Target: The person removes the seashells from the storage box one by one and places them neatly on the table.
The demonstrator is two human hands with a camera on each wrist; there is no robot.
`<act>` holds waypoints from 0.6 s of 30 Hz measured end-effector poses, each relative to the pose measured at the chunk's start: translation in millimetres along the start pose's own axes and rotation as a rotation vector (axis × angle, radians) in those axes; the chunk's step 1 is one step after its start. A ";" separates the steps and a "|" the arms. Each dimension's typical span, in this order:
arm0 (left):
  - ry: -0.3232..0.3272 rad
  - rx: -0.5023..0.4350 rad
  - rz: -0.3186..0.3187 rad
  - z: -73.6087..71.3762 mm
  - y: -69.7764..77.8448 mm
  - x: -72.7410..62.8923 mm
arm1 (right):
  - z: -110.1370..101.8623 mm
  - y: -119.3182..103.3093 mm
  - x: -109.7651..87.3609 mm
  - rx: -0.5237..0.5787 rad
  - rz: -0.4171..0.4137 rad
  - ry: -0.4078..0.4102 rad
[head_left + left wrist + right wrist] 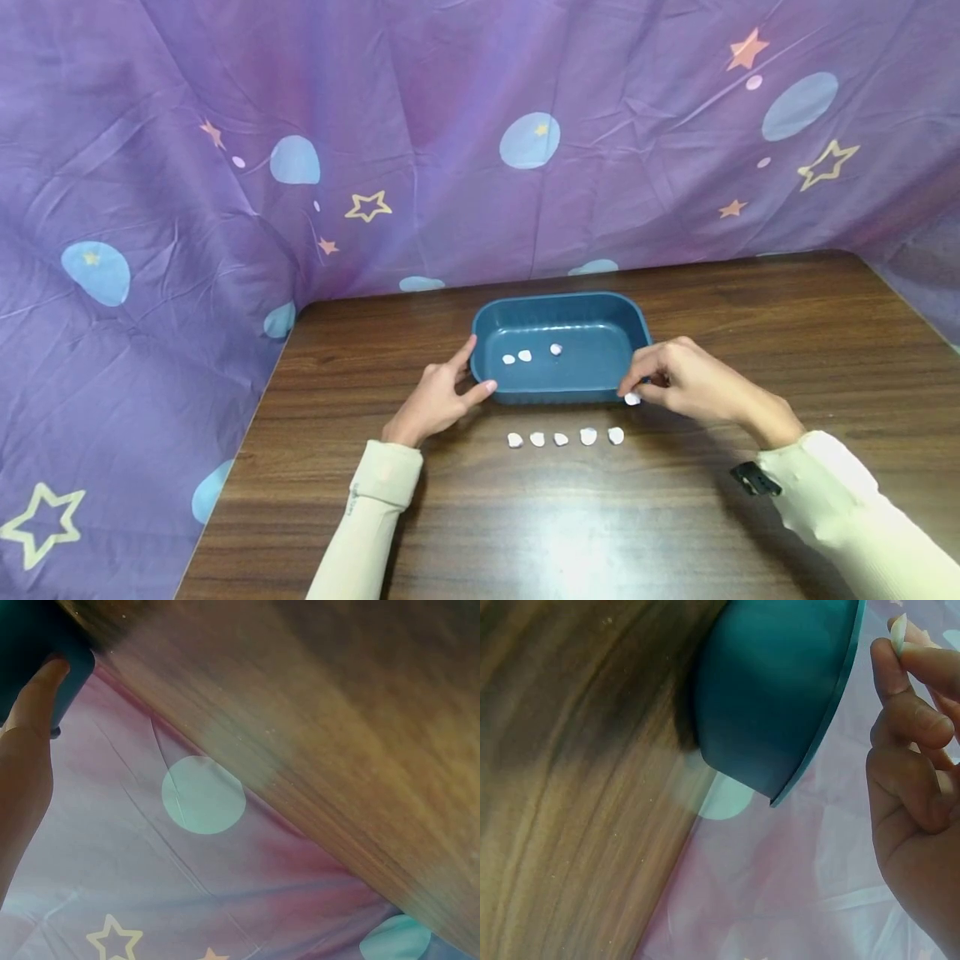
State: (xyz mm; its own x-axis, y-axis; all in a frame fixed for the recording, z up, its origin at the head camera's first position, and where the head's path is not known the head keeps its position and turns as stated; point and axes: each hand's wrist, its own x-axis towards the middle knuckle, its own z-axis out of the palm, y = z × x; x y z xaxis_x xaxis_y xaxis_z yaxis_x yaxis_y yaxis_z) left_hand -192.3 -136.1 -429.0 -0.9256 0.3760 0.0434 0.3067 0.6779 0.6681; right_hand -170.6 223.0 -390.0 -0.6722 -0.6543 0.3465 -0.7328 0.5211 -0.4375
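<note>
**Right hand (682, 379) pinches a white piece (633, 400)!**

It's there between the fingertips, blue tub (555, 397) just beside them! The left hand (435, 402), fingers spread, touches the tub's other end. Leftward of the pinching fingers, three pieces (525, 356) sit inside; nearer the person, five more (561, 439) line the counter (337, 358).

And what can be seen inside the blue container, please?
Three small white pieces lie in the blue container: two close together at left, one near the middle. The right hand covers its near right corner, so that part cannot be seen.
</note>
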 end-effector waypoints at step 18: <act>0.001 -0.008 -0.018 0.5 0.6 -0.4 | 28.0 -16.5 -16.8 0.062 -0.021 -0.086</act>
State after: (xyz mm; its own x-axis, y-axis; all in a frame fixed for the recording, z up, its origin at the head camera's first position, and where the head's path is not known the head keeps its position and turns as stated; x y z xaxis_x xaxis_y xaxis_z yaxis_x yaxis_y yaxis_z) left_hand -191.6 -135.6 -429.0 -0.9313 0.3628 0.0318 0.2879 0.6799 0.6744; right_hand -144.3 210.1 -411.9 -0.6434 -0.7105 0.2852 -0.7370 0.4739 -0.4820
